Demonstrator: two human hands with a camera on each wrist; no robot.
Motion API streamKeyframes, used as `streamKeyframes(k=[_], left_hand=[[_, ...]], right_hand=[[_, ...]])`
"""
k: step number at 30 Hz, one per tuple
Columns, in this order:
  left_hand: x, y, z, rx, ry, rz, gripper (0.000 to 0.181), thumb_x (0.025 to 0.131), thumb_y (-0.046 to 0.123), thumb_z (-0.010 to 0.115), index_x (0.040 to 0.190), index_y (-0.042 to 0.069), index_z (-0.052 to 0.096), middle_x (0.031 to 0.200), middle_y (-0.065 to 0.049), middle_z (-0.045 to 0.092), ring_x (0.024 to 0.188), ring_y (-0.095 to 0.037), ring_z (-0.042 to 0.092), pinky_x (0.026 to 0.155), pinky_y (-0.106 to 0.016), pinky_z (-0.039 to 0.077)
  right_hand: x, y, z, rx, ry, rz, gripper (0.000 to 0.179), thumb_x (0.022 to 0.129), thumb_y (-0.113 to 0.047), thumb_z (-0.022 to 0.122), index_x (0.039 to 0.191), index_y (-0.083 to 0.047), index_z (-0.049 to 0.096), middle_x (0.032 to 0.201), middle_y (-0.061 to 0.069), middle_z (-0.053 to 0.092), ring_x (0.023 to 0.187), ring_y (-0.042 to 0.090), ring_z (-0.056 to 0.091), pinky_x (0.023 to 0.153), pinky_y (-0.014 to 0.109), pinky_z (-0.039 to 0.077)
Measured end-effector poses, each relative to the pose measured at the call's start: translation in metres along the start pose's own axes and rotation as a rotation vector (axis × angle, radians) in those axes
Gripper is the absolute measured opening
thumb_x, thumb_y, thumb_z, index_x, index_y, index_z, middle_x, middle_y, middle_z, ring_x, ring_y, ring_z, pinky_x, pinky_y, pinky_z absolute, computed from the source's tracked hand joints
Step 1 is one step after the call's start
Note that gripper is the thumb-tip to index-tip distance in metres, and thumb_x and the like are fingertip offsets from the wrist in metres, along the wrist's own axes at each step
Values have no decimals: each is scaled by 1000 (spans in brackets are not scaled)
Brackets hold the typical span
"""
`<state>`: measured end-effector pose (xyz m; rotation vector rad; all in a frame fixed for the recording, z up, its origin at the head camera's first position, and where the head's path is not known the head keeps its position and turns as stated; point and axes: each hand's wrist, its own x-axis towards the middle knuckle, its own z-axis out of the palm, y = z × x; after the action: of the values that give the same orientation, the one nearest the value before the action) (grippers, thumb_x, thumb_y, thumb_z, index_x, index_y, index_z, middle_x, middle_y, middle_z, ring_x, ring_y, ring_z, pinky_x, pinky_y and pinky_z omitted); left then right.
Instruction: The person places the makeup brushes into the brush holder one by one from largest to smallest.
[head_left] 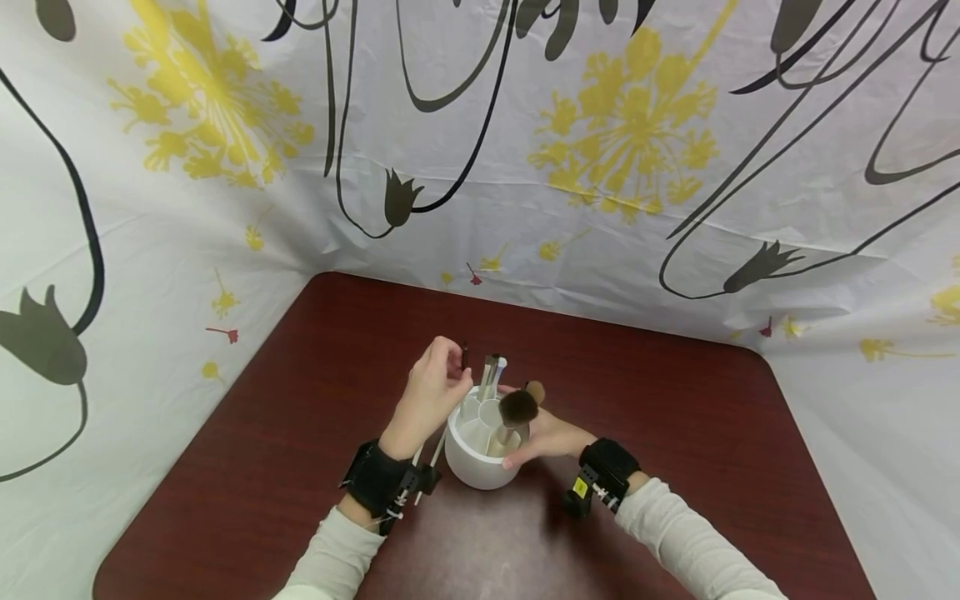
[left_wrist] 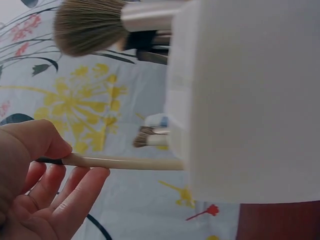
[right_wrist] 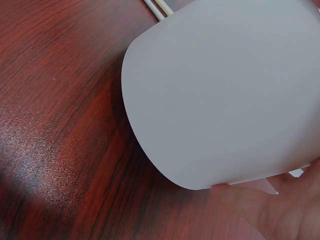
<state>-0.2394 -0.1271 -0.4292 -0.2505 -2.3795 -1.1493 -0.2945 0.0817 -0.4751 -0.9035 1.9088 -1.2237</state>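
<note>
A white rounded brush holder (head_left: pixel 480 467) with inner compartments stands on the table. My left hand (head_left: pixel 431 387) pinches a slim makeup brush (left_wrist: pixel 125 162) between thumb and fingers at its dark end. The brush's pale handle reaches to the holder's rim in the left wrist view; its far end is hidden. On the holder's other side, my right hand (head_left: pixel 553 435) grips the wall, thumb in front and fingers behind. A big fluffy makeup brush (head_left: pixel 517 408) leans from a right compartment. Several small brushes (left_wrist: pixel 150 139) stand at the back.
Two pale thin sticks (right_wrist: pixel 159 9) lie on the table beside the holder, partly behind the left wrist in the head view. The dark red wooden table (head_left: pixel 675 400) meets a patterned white cloth (head_left: pixel 480 192) at the back and sides.
</note>
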Motion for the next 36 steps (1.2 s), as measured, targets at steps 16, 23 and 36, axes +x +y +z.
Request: streamKeyframes(k=[16, 23, 36], left_hand=[[-7, -24, 19, -2, -2, -18, 25, 77, -3, 64, 95, 3, 47, 85, -9, 53, 75, -18, 60, 64, -21, 51], [-9, -28, 23, -15, -11, -55, 25, 76, -3, 65, 94, 3, 48, 84, -8, 54, 74, -18, 61, 64, -21, 51], [-15, -35, 26, 39, -43, -107, 26, 75, 3, 67, 97, 4, 54, 84, -3, 58, 77, -16, 59, 64, -28, 49]], right_hand=[[6, 29, -4, -6, -7, -62, 110, 65, -36, 79, 144, -9, 7, 147, 13, 20, 131, 28, 27, 102, 55, 22], [5, 26, -4, 4, -6, -74, 109, 66, -29, 80, 145, -9, 7, 148, 14, 17, 132, 30, 25, 102, 56, 22], [5, 28, -3, -23, 13, -65, 111, 64, -37, 80, 145, -10, 9, 149, 10, 17, 132, 27, 26, 103, 53, 22]])
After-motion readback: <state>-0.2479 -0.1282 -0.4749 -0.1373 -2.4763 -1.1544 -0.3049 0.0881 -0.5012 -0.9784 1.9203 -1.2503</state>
